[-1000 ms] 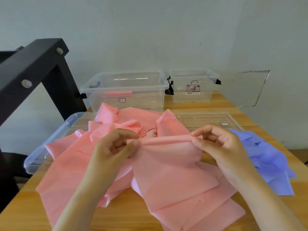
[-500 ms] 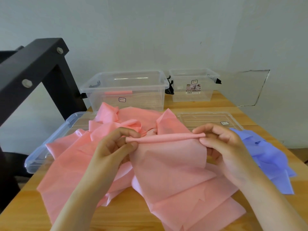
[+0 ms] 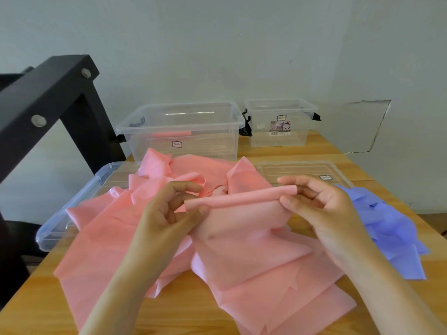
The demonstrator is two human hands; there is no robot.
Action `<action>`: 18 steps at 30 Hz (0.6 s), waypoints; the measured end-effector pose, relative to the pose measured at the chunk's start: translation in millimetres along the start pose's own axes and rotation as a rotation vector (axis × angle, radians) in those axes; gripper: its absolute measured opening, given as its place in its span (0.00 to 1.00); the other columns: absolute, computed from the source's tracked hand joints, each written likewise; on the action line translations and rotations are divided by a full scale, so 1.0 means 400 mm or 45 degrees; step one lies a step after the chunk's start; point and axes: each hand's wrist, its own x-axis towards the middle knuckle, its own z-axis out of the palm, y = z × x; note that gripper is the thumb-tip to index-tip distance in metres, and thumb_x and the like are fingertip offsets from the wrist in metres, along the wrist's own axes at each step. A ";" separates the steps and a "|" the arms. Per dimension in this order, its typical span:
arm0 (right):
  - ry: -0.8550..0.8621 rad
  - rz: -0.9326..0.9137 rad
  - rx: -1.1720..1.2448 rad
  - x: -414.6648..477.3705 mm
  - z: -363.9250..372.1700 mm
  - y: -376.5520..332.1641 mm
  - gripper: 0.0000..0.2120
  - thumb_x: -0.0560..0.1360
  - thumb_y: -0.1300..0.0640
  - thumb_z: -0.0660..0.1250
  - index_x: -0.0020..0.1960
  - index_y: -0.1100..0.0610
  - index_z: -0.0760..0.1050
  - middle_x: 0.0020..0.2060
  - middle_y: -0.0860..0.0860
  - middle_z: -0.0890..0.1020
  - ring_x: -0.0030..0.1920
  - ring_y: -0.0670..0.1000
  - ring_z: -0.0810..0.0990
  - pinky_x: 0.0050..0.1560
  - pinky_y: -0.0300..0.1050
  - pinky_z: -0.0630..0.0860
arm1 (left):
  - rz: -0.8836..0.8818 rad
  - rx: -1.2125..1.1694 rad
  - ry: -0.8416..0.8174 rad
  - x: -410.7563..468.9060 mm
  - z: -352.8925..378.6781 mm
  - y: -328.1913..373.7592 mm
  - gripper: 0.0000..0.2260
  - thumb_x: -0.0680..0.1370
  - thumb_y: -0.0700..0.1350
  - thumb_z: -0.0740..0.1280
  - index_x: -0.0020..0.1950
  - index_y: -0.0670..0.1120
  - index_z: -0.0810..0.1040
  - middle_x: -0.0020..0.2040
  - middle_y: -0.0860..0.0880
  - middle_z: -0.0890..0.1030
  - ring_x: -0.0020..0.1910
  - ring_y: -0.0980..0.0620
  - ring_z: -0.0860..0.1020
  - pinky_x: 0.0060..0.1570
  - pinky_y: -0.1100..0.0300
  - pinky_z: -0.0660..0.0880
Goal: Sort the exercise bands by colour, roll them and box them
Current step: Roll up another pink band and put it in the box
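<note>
**A:** Head view. What changed?

**B:** A second ago the top edge of the pink band (image 3: pixel 242 238) was just a flat pinch. Now it's a proper tube (image 3: pixel 242 198), thicker and tilted up to the right. The left hand (image 3: pixel 169 213) pinches the tube's left end and the right hand (image 3: pixel 321 209) pinches the other. The fingers (image 3: pixel 290 203) are narrow, curled on the tube. The rest of the band hangs onto the pink heap (image 3: pixel 96 238) on the tabletop (image 3: pixel 183 315).

**A:** Meaning?

**B:** My read is the rolling has only just started, with most of the sheet unrolled. The pink heap and purple heap (image 3: pixel 391 228) lie apart, so the sort looks done.

**A:** Boxes?

**B:** The large clear box (image 3: pixel 145 151) at the back holds one pink roll (image 3: pixel 171 134). In the small clear box (image 3: pixel 261 139) beside it I see only a label. The left lid (image 3: pixel 60 228) is partly under the pink heap. The right lid (image 3: pixel 302 169) lies flat behind the right hand.
</note>
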 end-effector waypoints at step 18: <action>-0.130 0.045 0.080 0.003 -0.016 0.009 0.06 0.66 0.59 0.76 0.41 0.51 0.82 0.35 0.53 0.73 0.40 0.55 0.66 0.38 0.45 0.64 | -0.108 -0.345 -0.047 0.003 -0.007 0.010 0.05 0.74 0.40 0.69 0.38 0.47 0.83 0.36 0.48 0.78 0.32 0.55 0.75 0.30 0.65 0.74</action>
